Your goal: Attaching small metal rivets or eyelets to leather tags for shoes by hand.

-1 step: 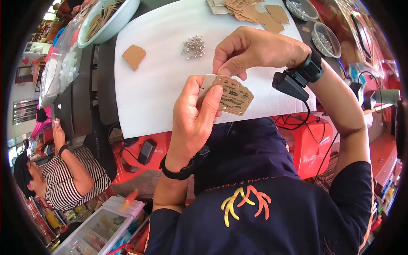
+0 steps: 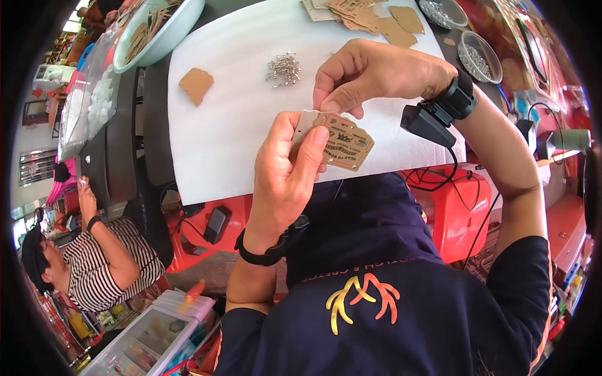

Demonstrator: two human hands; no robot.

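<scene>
My left hand [image 2: 290,164] holds a brown printed cardboard card [image 2: 346,145] with a scalloped edge, thumb on its face and fingers behind. A paler piece [image 2: 305,125] shows beside it under the thumb. At the card's upper edge, my right hand [image 2: 354,78] pinches thumb and forefinger together; whatever lies between them is hidden. Beyond my hands, a small heap of silver metal pieces [image 2: 284,69] rests on a white sheet [image 2: 235,138]. One brown card [image 2: 196,86] lies apart on the left of this sheet.
Brown cards [image 2: 354,14] are piled at the sheet's far edge. Clear bowls of small pieces [image 2: 475,56] stand at far right, a pale blue basin [image 2: 164,36] at far left. A cable hangs from a black device [image 2: 427,125] at my right wrist. Another person [image 2: 103,263] sits left.
</scene>
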